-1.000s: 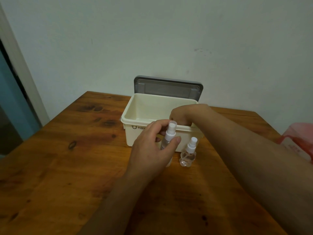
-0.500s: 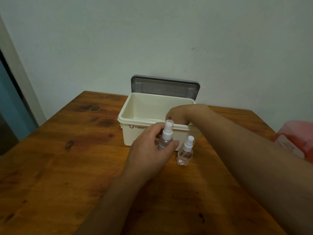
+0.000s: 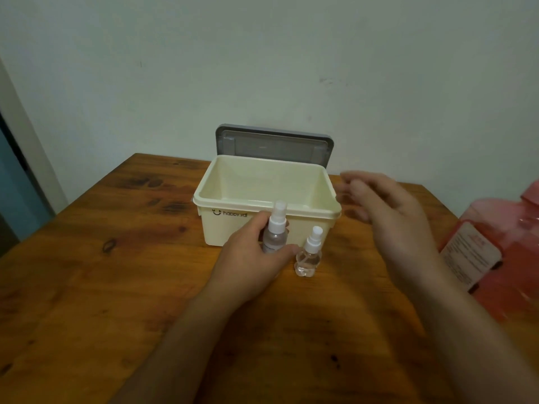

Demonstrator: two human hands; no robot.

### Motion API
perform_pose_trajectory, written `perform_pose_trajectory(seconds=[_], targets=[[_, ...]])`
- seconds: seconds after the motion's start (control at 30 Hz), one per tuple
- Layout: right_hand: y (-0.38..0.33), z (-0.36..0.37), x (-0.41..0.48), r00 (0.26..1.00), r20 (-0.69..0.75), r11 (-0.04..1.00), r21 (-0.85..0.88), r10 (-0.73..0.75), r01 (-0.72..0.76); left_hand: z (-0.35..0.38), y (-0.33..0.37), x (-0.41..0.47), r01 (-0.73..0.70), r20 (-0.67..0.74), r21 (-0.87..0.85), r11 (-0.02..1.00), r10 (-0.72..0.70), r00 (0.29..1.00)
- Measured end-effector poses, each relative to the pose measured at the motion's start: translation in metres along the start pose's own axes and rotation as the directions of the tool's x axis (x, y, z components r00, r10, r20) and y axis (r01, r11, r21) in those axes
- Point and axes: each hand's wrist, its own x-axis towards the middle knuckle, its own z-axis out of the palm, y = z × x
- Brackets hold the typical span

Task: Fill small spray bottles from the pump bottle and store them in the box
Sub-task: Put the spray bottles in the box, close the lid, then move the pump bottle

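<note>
A cream plastic box (image 3: 233, 228) stands open on the wooden table, its grey lid (image 3: 274, 145) raised behind it. My left hand (image 3: 250, 258) grips a small clear spray bottle (image 3: 275, 231) with a white nozzle, upright in front of the box. A second, shorter spray bottle (image 3: 309, 256) stands on the table just to its right, touched by nothing. My right hand (image 3: 388, 217) hovers to the right of the box with fingers loosely spread and blurred, holding nothing. The box interior looks empty from here.
A pink-red refill pouch or bottle (image 3: 495, 252) with a white label lies at the table's right edge. A wall stands close behind the table (image 3: 116, 287). A door frame (image 3: 26, 147) is at the far left.
My right hand has come off the box's front rim and moved right, now open in the air. My left hand keeps its grip on the taller spray bottle.
</note>
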Motion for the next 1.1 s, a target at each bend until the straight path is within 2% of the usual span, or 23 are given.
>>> perform_pose_trajectory(seconds=[0.27,0.37,0.57,0.8,1.1], targets=[[0.04,0.0,-0.038,0.953,0.188,0.961,-0.187,0.239,-0.204,-0.005,-0.004,0.003,0.061,0.068,-0.013,0.998,-0.06,0.996],[0.047,0.009,-0.035,0.934,0.214,0.938,-0.262,0.285,-0.226,-0.006,-0.006,0.003,0.083,0.107,0.009,0.996,-0.084,0.991],[0.051,0.016,-0.029,0.917,0.29,0.922,-0.35,0.273,-0.164,-0.006,-0.007,0.003,0.083,0.142,0.061,0.995,-0.091,0.986],[0.056,0.018,-0.03,0.942,0.278,0.926,-0.37,0.186,-0.073,-0.005,-0.003,0.001,0.079,0.11,0.052,0.995,-0.085,0.99],[0.028,0.002,-0.024,0.961,0.273,0.981,-0.195,0.036,0.019,-0.005,0.002,-0.001,0.092,0.089,-0.005,0.996,-0.091,0.992]])
